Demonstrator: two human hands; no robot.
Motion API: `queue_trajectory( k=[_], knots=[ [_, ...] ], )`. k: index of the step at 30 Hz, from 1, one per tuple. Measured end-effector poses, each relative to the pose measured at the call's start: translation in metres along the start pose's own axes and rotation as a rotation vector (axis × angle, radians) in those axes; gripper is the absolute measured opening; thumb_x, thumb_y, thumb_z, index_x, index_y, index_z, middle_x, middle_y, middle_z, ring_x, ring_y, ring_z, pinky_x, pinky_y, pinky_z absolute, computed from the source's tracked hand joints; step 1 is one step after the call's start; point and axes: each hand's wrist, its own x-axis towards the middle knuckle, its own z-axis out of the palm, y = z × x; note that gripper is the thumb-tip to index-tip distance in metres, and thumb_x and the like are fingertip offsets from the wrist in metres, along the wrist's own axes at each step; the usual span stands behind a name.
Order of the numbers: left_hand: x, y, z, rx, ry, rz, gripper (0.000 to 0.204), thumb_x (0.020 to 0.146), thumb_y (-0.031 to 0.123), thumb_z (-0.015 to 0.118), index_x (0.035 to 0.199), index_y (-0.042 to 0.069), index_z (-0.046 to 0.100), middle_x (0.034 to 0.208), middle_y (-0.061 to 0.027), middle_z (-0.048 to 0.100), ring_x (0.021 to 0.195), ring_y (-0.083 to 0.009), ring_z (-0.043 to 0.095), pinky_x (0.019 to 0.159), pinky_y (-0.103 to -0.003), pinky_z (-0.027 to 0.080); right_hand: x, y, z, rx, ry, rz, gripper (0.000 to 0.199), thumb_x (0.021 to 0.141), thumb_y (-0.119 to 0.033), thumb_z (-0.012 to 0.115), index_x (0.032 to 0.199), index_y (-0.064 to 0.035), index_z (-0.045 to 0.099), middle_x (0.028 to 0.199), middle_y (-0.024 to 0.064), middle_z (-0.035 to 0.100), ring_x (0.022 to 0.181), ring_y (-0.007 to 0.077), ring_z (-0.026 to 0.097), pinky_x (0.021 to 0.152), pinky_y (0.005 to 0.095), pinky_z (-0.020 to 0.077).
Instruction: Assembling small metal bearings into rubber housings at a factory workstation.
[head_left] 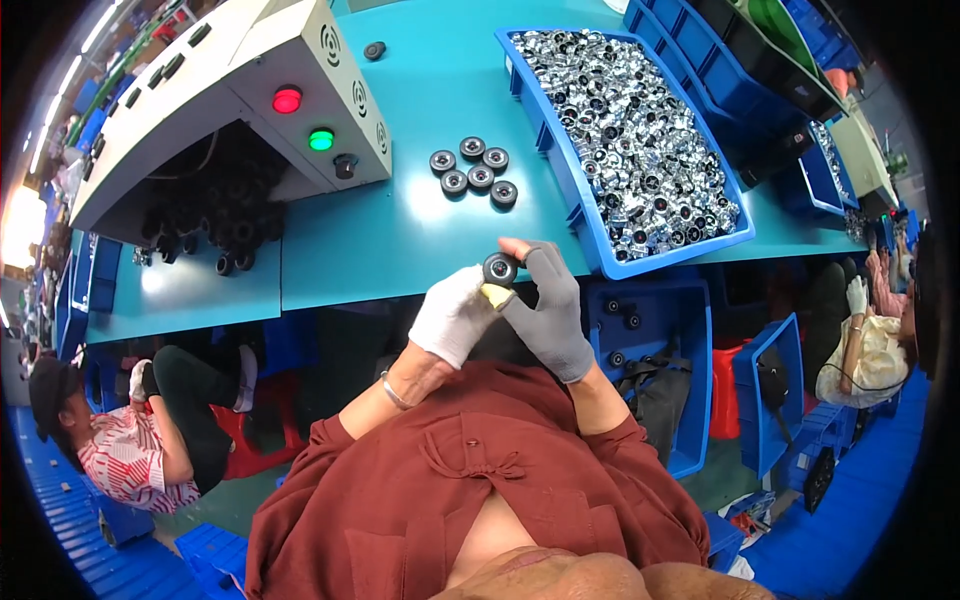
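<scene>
A small black wheel point(500, 269) with a silver ring around its hub is held up at the table's near edge. My left hand point(450, 316), in a white glove, pinches it from the left side. From the right, the fingers of my right hand point(552, 318), in a grey glove, close on the same wheel. A yellow patch shows just under the wheel, between the two hands; whether it is part of a glove I cannot tell. Beyond my hands, several similar wheels point(480, 177) lie in a loose group on the teal table point(420, 250).
At right stands a blue tray point(571, 190) heaped with shiny wheel hubs point(640, 140). A white machine point(270, 70) with red and green buttons is at left, black wheels piled under its opening. Below the table sits a blue bin point(690, 400). People sit on both sides.
</scene>
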Motion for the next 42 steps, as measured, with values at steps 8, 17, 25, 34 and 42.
queue_trajectory(
  k=[8, 17, 25, 34, 42],
  knots=[
    [0.003, 0.001, -0.011, -0.015, -0.067, -0.024, 0.016, 0.098, 0.015, 0.063, 0.109, 0.004, 0.061, 0.112, -0.0085, 0.064, 0.104, -0.022, 0.062, 0.094, -0.039, 0.052, -0.002, -0.001, 0.002, 0.059, -0.01, 0.066, 0.042, 0.073, -0.003, 0.073, 0.113, 0.0002, 0.066, 0.106, 0.0128, 0.065, 0.1, 0.0306, 0.062, 0.085, 0.0368, 0.0512],
    [-0.003, 0.004, 0.007, -0.097, -0.079, -0.166, 0.036, 0.103, 0.031, 0.058, 0.122, 0.001, 0.055, 0.117, -0.0134, 0.062, 0.105, -0.0264, 0.063, 0.098, -0.043, 0.052, -0.006, 0.002, 0.002, 0.2, -0.049, 0.161, 0.035, 0.076, -0.008, 0.076, 0.109, 0.0001, 0.068, 0.109, 0.012, 0.065, 0.102, 0.0282, 0.061, 0.087, 0.0363, 0.0513],
    [-0.002, 0.001, -0.003, -0.127, -0.232, -0.154, 0.04, 0.1, 0.029, 0.064, 0.123, -0.002, 0.055, 0.116, -0.0145, 0.062, 0.104, -0.0256, 0.063, 0.097, -0.039, 0.051, -0.004, -0.003, 0.002, 0.166, -0.007, 0.106, 0.041, 0.075, -0.007, 0.074, 0.115, -0.0028, 0.066, 0.114, 0.0118, 0.063, 0.106, 0.0283, 0.059, 0.089, 0.0358, 0.0507],
    [-0.004, -0.001, 0.009, -0.13, -0.05, -0.06, 0.032, 0.097, 0.019, 0.067, 0.12, 0.0, 0.058, 0.112, -0.0131, 0.065, 0.102, -0.023, 0.064, 0.094, -0.037, 0.052, -0.007, 0.003, 0.002, 0.114, -0.009, 0.084, 0.054, 0.075, -0.005, 0.074, 0.127, -0.0004, 0.059, 0.114, 0.0127, 0.063, 0.109, 0.0292, 0.059, 0.093, 0.0363, 0.0489],
    [-0.011, 0.006, 0.016, 0.801, 0.113, 0.419, 0.033, 0.091, 0.006, 0.072, 0.119, -0.004, 0.06, 0.108, -0.0097, 0.068, 0.095, -0.015, 0.066, 0.086, -0.026, 0.053, -0.003, 0.0, 0.009, 0.699, -0.052, 0.4, 0.055, 0.087, 0.003, 0.066, 0.14, 0.0018, 0.05, 0.126, 0.0117, 0.065, 0.118, 0.0236, 0.06, 0.102, 0.0336, 0.0473]
  ],
)
